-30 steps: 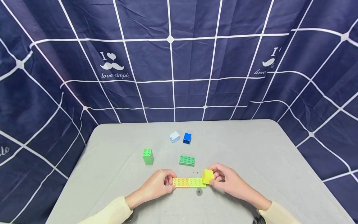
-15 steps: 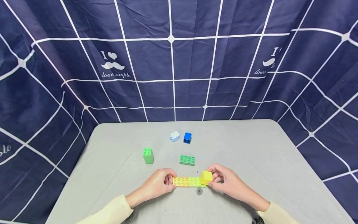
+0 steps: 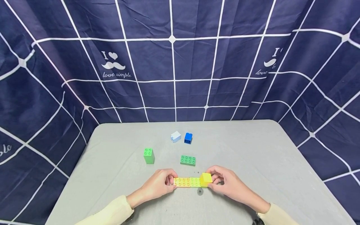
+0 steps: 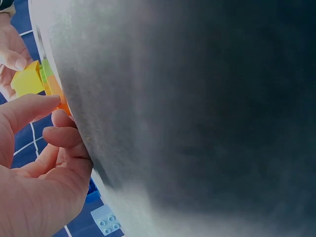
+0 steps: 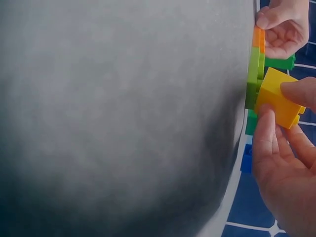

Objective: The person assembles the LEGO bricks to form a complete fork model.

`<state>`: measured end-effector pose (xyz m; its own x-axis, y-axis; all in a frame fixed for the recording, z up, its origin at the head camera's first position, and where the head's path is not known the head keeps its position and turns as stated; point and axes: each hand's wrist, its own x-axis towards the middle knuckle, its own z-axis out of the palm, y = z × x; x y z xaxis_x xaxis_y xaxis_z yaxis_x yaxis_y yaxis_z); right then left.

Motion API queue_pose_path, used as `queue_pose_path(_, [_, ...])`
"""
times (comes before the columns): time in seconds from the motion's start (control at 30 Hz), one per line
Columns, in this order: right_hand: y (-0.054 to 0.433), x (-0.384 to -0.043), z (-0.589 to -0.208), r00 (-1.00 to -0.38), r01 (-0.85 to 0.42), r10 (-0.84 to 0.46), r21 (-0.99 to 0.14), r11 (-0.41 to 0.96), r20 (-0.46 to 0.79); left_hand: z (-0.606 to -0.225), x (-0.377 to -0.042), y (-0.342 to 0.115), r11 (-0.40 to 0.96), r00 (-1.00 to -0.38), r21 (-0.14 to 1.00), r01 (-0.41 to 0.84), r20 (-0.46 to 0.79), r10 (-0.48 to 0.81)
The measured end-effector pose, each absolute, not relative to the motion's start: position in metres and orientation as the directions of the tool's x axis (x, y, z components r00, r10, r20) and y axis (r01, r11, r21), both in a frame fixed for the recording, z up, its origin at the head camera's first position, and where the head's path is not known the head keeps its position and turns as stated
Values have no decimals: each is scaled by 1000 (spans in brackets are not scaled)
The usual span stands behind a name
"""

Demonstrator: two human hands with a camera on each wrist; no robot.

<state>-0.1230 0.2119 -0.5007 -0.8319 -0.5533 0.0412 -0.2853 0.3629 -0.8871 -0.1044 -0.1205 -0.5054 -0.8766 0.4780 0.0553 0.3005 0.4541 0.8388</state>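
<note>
Thumb and fingers of the left hand [image 3: 161, 185] pinch the left end of an orange eight-stud toy brick [image 3: 182, 182]. Its right end meets a lime green studded brick [image 3: 194, 182], the two lying in a row on the table. A yellow block [image 3: 206, 179] is pinched by the right hand [image 3: 229, 183] over the right end of the lime brick, covering some of its studs. In the head view the yellow block's upper face looks smooth. The right wrist view shows the yellow block [image 5: 279, 96] tilted against the lime brick [image 5: 254, 74], with studs at its lower right.
Behind the row lies a dark green brick [image 3: 187, 160]. A tall bright green brick [image 3: 149, 157] stands upright to the left. Farther back are a pale blue brick [image 3: 176, 137] and a dark blue brick [image 3: 188, 138]. Navy grid curtain [image 3: 191, 93] surrounds the grey table [image 3: 118, 147].
The right hand has brought the yellow block slightly left and nearer the front, farther over the lime brick. The left hand keeps its grip on the orange brick.
</note>
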Motion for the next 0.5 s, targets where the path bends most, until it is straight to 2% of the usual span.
queue_pose_path(0.5, [206, -119, -496, -825, -381, -553, -840, 386, 120, -503, -104, -120, 469, -881, 832, 297, 49, 470])
